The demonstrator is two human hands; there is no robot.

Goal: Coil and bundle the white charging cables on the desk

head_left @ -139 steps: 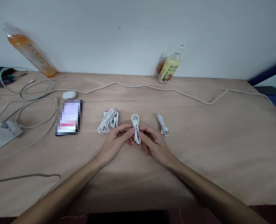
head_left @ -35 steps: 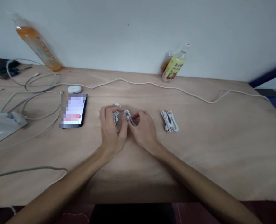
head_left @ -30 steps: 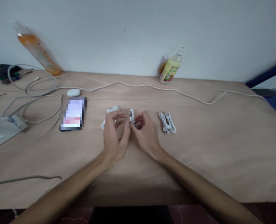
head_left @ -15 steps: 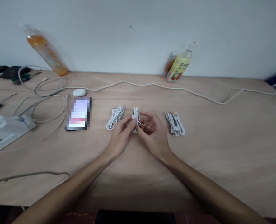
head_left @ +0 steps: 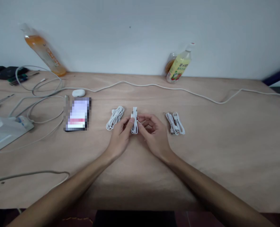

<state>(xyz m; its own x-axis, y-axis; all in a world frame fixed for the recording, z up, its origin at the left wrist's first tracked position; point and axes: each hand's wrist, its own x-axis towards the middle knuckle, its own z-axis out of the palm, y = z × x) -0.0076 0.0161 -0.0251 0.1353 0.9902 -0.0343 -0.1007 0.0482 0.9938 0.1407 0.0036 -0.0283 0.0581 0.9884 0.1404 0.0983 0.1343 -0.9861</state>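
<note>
Between my hands, near the middle of the table, is a bundled white cable, its loops upright. My left hand grips its left side, thumb on the front. From the right, my right hand pinches at the bundle's side, where a thin white strand shows; its other fingers curl behind and are partly hidden. A second coiled white cable lies just left, close to my left hand. To the right of my right hand rests another white cable bundle with its metal plug ends showing.
A phone and a white earbud case lie to the left. A long white cord crosses the back. An orange bottle and a yellow bottle lean on the wall. A power strip sits far left.
The cable bundle has turned slightly in my fingers, so more of its looped front shows. Both hands stay on it. The whole view has shifted a little.
</note>
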